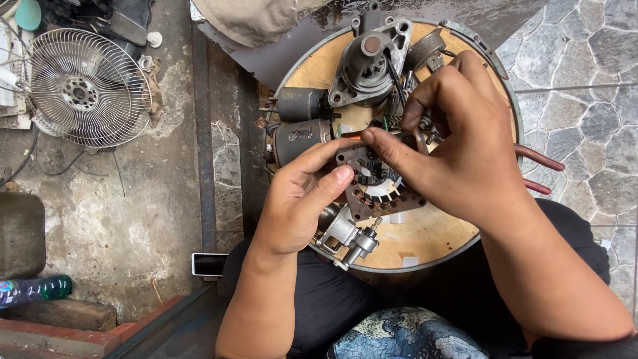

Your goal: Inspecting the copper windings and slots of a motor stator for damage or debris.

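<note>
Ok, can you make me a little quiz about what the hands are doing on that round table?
1. True or false: both hands are on the same motor part.
2. What stands on the ground, far on the person's left? A) a fan guard B) a bicycle C) a bucket
3. What shape is the wooden tabletop?

Key:
1. True. The left hand and right hand both touch the ring-shaped stator with copper windings.
2. A. The round wire fan guard.
3. Round; the wooden tabletop has a metal rim.
</note>
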